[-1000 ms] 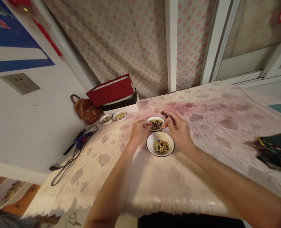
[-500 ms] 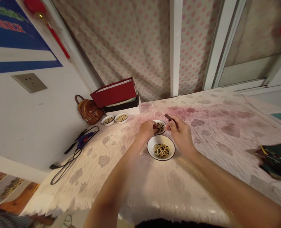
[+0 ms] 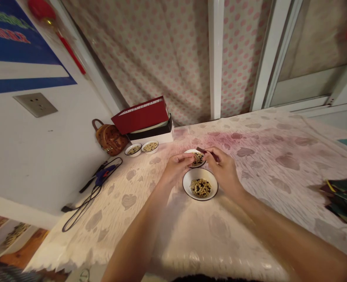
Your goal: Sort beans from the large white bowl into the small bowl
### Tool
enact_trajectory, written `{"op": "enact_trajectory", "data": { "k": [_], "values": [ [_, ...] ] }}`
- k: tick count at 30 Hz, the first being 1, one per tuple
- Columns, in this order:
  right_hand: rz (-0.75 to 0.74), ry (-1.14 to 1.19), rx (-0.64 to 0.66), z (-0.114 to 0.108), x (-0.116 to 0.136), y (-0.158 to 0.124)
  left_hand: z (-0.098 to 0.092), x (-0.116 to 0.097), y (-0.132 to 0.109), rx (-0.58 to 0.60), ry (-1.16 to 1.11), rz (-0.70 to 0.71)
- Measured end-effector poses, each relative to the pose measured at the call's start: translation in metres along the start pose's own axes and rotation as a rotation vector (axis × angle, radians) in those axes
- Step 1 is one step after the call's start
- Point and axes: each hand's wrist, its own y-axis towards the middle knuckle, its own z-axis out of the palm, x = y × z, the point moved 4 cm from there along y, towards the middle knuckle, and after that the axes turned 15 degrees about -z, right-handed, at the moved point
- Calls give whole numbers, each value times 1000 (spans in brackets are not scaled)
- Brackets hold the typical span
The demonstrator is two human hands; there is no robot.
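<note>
Though small bowl (image 3: 188, 151) is half hidden, right hand (image 3: 224, 169) fingers seem pinching dark sliver (image 3: 201, 149); left hand (image 3: 176, 169) fingers pressed together.

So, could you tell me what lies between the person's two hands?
In the head view, a small white bowl of beans sits between the left hand and the right hand.

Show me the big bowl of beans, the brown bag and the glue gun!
Big bowl (image 3: 186, 185): head view, on its white inside wall.
Brown bag (image 3: 109, 140): head view, middle of its body.
Glue gun (image 3: 105, 170): head view, on its blue body.
</note>
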Motion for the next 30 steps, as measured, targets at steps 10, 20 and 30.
{"op": "enact_trajectory", "data": {
  "k": [10,20,30],
  "values": [
    [19,-1,143,7,10,-7,6,-7,-13,114,-149,-1],
    [-39,-65,190,7,11,-8,10,-8,-17,163,-133,22],
    [-88,-97,197,7,12,-7,11,-11,-20,163,-94,28]
  ]
}}
